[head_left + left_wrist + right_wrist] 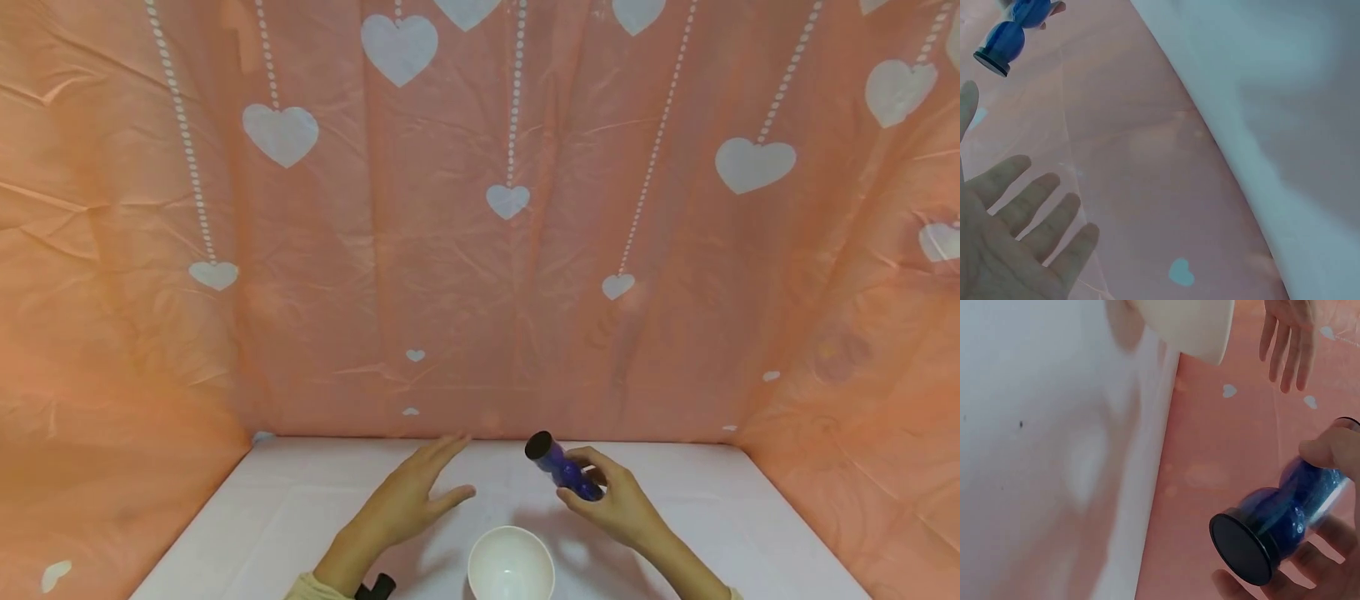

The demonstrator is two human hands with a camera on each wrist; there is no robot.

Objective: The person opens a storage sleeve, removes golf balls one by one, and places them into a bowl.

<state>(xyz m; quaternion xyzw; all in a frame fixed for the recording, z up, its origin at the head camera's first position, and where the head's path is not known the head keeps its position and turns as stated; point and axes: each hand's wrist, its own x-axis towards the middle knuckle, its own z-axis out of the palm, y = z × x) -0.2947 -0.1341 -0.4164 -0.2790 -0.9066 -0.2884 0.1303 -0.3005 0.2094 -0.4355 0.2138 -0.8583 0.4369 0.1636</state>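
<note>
In the head view my right hand [611, 496] holds a blue sand timer [567, 473] above the white table, thumb on one side and fingers on the other. The timer is tilted, its black end cap [538, 445] pointing up and left. Up close in the right wrist view, two rounded blue bulbs [1270, 509] sit inside a clear tube with black ends. My left hand [408, 500] hovers left of it with fingers spread, touching nothing. The left wrist view shows that palm [1004, 250] bare, apart from the timer [1007, 40].
A white bowl [512, 560] stands on the table [247, 517] at the near middle, between the forearms. Partly hidden by the left forearm is a black object [382, 586]. Orange sheeting with hearts [442, 317] walls the table at the back and sides.
</note>
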